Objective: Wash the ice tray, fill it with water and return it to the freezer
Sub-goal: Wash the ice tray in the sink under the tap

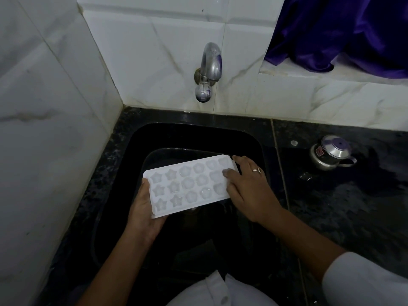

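White veined tile walls [44,107] meet in a corner at 10 o'clock. A steel tap [210,62] juts from the back wall at 12, above a black sink [141,138] set in a speckled black counter [331,206]. At 2 a purple cloth [342,29] lies on a white ledge [298,74]. At 3 a small steel pot [331,152] stands on the counter. The light is dim.

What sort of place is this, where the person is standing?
Probably a home kitchen: a metal tap on the tiled wall, a black sink set in a dark stone counter with an ice tray held over it, and a small lidded steel pot nearby.
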### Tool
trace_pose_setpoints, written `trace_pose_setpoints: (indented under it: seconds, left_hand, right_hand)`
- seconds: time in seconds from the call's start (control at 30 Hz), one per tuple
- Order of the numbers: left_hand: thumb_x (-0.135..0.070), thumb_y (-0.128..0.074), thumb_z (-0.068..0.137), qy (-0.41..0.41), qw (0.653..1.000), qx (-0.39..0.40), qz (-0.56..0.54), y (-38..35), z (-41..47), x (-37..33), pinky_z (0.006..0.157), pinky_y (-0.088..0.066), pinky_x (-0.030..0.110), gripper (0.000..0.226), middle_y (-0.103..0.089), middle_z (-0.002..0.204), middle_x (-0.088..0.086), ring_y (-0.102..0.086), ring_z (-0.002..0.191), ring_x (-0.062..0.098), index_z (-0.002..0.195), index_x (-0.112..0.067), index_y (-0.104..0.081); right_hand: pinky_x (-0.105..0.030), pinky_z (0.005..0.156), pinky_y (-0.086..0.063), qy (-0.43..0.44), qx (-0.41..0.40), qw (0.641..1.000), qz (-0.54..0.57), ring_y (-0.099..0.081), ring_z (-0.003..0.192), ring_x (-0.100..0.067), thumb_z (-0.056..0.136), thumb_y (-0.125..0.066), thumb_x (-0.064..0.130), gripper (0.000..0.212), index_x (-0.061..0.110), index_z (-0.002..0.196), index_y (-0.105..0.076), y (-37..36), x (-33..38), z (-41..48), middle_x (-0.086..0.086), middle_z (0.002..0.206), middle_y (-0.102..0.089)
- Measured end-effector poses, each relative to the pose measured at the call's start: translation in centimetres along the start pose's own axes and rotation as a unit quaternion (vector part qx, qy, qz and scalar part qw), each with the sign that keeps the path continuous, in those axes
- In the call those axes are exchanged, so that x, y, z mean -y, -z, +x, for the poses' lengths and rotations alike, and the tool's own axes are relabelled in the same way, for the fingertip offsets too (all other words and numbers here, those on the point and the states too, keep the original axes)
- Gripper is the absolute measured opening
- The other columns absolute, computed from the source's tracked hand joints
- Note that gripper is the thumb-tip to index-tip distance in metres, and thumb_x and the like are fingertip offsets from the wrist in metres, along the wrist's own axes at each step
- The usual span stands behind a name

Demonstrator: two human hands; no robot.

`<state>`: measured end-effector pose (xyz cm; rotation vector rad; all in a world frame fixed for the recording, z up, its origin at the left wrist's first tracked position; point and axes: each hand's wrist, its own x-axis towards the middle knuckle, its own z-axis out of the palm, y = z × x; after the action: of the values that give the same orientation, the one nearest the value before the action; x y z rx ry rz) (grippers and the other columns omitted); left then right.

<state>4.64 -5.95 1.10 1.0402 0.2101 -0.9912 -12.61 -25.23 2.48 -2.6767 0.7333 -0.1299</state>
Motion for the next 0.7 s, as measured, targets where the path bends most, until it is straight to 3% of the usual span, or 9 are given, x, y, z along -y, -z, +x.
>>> trace_pose_setpoints:
  seconds: [0.13,0.2,0.33,0.47,0.57,0.7]
  left_hand:
    - [-0.056,-0.036,0.108,0.000,1.000,-0.023,-0.002,0.2,0.1,0.3,0.075,-0.067,0.045,0.059,-0.074,0.128,0.016,-0.077,0.106,0.030,0.127,-0.012,-0.070]
    - [-0.055,-0.037,0.107,0.005,1.000,-0.023,-0.010,-0.2,0.0,0.8,0.079,-0.067,0.047,0.061,-0.076,0.124,0.015,-0.079,0.102,0.029,0.115,-0.013,-0.079]
    - [-0.054,-0.033,0.108,0.007,0.999,0.002,-0.032,-0.8,-0.2,0.4,0.061,-0.065,0.045,0.068,-0.080,0.112,0.014,-0.080,0.091,0.029,0.089,-0.017,-0.088]
    - [-0.055,-0.034,0.109,0.000,1.000,-0.019,-0.012,-0.1,0.0,0.0,0.072,-0.066,0.043,0.062,-0.075,0.127,0.016,-0.078,0.104,0.030,0.115,-0.014,-0.079]
    - [-0.055,-0.032,0.109,0.002,1.000,-0.014,-0.021,-0.3,0.0,0.4,0.068,-0.066,0.043,0.068,-0.077,0.121,0.014,-0.079,0.099,0.029,0.099,-0.017,-0.087]
    - [-0.053,-0.032,0.110,-0.011,1.000,-0.004,-0.025,-0.8,-0.3,0.0,0.060,-0.065,0.043,0.070,-0.080,0.111,0.013,-0.081,0.091,0.028,0.087,-0.019,-0.088]
  right_hand:
    - [-0.060,0.119,-0.028,0.000,-0.001,1.000,-0.012,-0.028,0.149,-0.035,0.101,-0.036,0.041,0.044,0.025,0.129,-0.066,0.1,-0.5,-0.2,-0.011,0.157,-0.040]
    - [-0.060,0.118,-0.030,-0.010,-0.003,1.000,-0.008,-0.029,0.148,-0.036,0.099,-0.032,0.041,0.048,0.019,0.119,-0.069,0.3,-0.2,0.3,-0.013,0.156,-0.041]
    - [-0.058,0.117,-0.030,-0.015,-0.007,1.000,0.006,-0.029,0.148,-0.034,0.100,-0.033,0.041,0.049,0.021,0.132,-0.064,0.1,-0.3,0.0,-0.012,0.157,-0.039]
    - [-0.060,0.119,-0.026,0.000,0.005,1.000,-0.016,-0.025,0.150,-0.035,0.100,-0.039,0.043,0.043,0.028,0.130,-0.065,0.4,-1.2,-0.2,-0.012,0.159,-0.038]
    - [-0.060,0.120,-0.026,-0.017,-0.002,1.000,-0.024,-0.024,0.151,-0.036,0.098,-0.041,0.042,0.039,0.028,0.124,-0.067,0.8,-1.2,0.6,-0.013,0.160,-0.038]
    - [-0.059,0.119,-0.028,0.001,-0.001,1.000,-0.030,-0.027,0.150,-0.036,0.101,-0.037,0.041,0.045,0.025,0.135,-0.062,-0.1,-0.6,-0.2,-0.013,0.158,-0.038]
